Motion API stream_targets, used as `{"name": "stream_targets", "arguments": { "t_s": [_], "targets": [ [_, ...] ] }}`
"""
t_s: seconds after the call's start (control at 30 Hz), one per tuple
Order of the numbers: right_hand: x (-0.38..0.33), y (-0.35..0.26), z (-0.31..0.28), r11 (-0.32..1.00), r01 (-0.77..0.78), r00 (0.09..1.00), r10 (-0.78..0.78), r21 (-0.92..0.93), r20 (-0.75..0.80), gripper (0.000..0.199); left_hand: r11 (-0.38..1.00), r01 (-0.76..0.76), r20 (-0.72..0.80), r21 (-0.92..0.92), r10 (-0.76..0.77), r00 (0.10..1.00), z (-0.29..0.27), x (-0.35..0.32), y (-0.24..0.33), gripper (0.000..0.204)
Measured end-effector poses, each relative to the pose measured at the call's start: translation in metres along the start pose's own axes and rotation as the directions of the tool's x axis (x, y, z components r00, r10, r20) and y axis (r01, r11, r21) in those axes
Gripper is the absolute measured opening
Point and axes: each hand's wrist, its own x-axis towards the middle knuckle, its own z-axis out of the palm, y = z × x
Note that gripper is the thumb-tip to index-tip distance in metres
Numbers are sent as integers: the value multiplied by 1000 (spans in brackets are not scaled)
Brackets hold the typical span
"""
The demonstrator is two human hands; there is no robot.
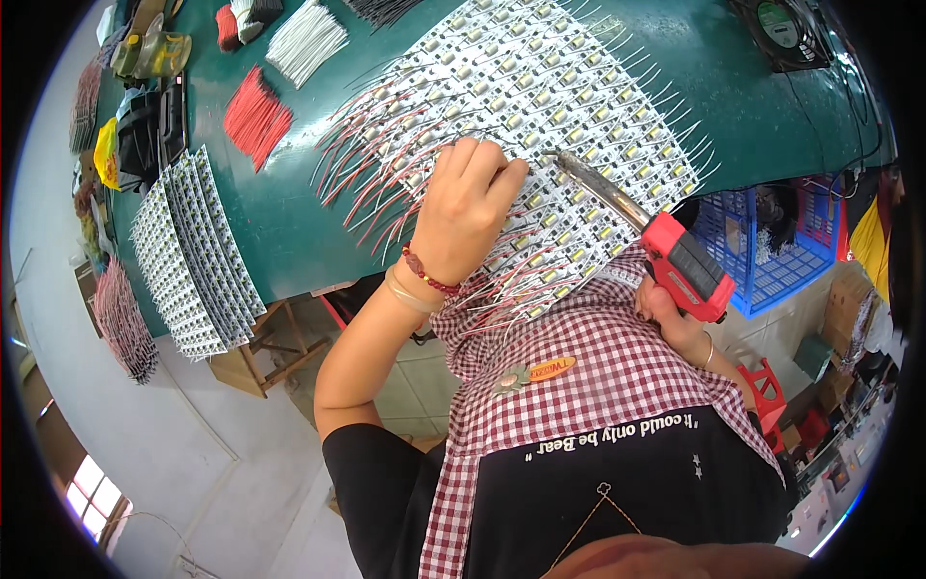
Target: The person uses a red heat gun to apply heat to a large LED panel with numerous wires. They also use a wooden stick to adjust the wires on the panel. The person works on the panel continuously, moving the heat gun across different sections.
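My left hand [470, 198] is closed in a pinch over a large sheet of white LED circuit boards [588, 92]. What its fingertips hold is hidden, though thin wires lie close by. My right hand [666, 311] grips a red and black soldering gun [687, 265] by its body. The gun's metal tip points up and left, reaching the boards just right of my left fingers. Red and white wires [386, 159] fan out from the sheet's left side, and thin white wires stick out along its right edge. The sheet's near corner lies against my checked apron [579, 386].
On the green table [299, 232] lie bundles of red wires [258, 118] and white wires [307, 43]. Several more board sheets [188, 256] overlap at the left edge. A black fan [786, 34] stands at the far right. Below the table is a blue plastic crate [762, 251].
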Motion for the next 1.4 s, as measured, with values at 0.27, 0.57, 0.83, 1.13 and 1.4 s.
{"name": "stream_targets", "arguments": {
  "t_s": [0.27, 0.57, 0.83, 1.13, 1.4],
  "targets": [
    [-5, 4, -4, 987, -90, 996, 92, 130, -8, 12, 1000, 1, 9, -3, -1, 1000, -2, 1, 0, 27],
    [-1, 5, -4, 999, -3, 999, 2, 48, 39, 38, 1000, -13, 52, 3, 12, 999, -8, 3, 0, 29],
    [-8, 9, -10, 995, 4, 999, -1, 100, -32, 44, 985, 44, 24, 166, -48, 999, -62, -22, -1, 28],
    [-20, 14, -20, 998, -60, 997, 59, 16, 56, 9, 999, -9, -1, -38, 9, 1000, -7, -5, 21, 31],
    [-28, 29, -19, 997, -74, 997, 74, -36, -9, 9, 996, -13, 23, -84, 15, 1000, 2, -5, 13, 29]
  ]
}}
